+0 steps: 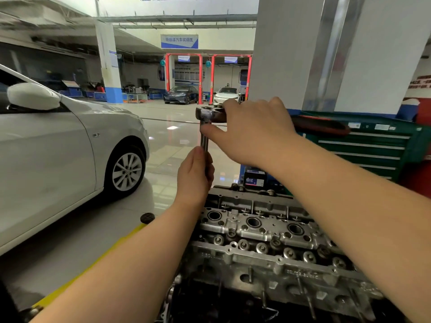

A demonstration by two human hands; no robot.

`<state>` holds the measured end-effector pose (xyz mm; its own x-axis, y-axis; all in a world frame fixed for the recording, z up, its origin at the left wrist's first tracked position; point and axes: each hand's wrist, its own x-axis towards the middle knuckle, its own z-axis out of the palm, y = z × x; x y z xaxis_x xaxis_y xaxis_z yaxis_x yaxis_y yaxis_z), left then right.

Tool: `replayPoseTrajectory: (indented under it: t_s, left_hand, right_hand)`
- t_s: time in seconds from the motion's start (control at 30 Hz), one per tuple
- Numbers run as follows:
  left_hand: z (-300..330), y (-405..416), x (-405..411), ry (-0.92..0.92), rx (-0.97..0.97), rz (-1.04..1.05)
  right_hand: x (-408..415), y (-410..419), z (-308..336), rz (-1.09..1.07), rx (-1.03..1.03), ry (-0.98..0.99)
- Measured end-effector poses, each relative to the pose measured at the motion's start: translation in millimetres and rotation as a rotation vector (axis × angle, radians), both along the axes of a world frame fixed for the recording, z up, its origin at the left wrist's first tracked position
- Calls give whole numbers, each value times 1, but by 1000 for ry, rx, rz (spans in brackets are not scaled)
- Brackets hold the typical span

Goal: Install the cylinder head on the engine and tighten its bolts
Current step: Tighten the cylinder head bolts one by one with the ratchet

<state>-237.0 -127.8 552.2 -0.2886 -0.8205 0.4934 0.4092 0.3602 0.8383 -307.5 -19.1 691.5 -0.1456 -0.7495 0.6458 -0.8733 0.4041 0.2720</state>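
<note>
A glossy workshop floor stretches off to parked cars and red lift posts, with a white car (58, 148) close by and a green tool cabinet (377, 145) behind the hands. The right hand (254, 131) curls over the ratchet head (207, 114), thumb pressed against the extension bar (204, 138) just beneath it. The left hand (196, 176) wraps its fingers round the bar lower down, steadying it upright. Below both hands sits the cylinder head (261, 231), already on the engine. I'd keep that bar plumb and fully seated before any pull.
</note>
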Motion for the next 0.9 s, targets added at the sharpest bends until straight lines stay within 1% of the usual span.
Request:
replayPoseTrajectory:
  t_s: [0.07,0.13,0.2,0.27,0.33,0.4,0.43,0.47,0.5,0.57,0.6,0.63,0.67,0.73,0.83,0.9]
  left_hand:
    - [0,1,2,-34,-36,73]
    - [0,4,3,-96,-58,98]
    - [2,5,5,-141,-37,81]
    - [5,6,8,-180,-12,86]
    - [11,9,12,-260,-37,166]
    - [25,19,18,-291,-123,334]
    - [37,26,22,-261,-224,426]
    - [51,36,26,-213,-385,496]
    - [67,48,28,-189,-593,520]
    - [96,75,25,-253,-994,434]
    - [109,89,20,-312,-1117,347]
    - [118,104,15,-366,-1164,238]
    - [125,118,12,-411,-1131,123]
    - [133,138,10,-481,-929,-55]
    - [140,148,19,-561,-691,-160]
    - [146,147,30,-563,-612,-275]
  right_hand:
    - [8,14,-3,69,-20,75]
    - [6,27,-2,110,33,64]
    - [-12,43,7,54,100,-44]
    - [-43,64,19,-113,138,-122]
    - [-72,87,25,-227,186,-222]
    - [-86,105,21,-146,192,-414]
    - [-87,112,17,-62,154,-500]
    - [-84,117,12,23,96,-555]
    - [-79,122,7,95,23,-588]
    - [-64,129,-2,195,-143,-638]
    - [-56,132,-5,236,-212,-677]
    - [-48,135,-7,288,-272,-728]
    - [-41,138,-9,349,-326,-782]
    - [-33,142,-16,496,-416,-873]
    - [-26,150,-33,780,-490,-958]
    - [-27,146,-50,965,-596,-1074]
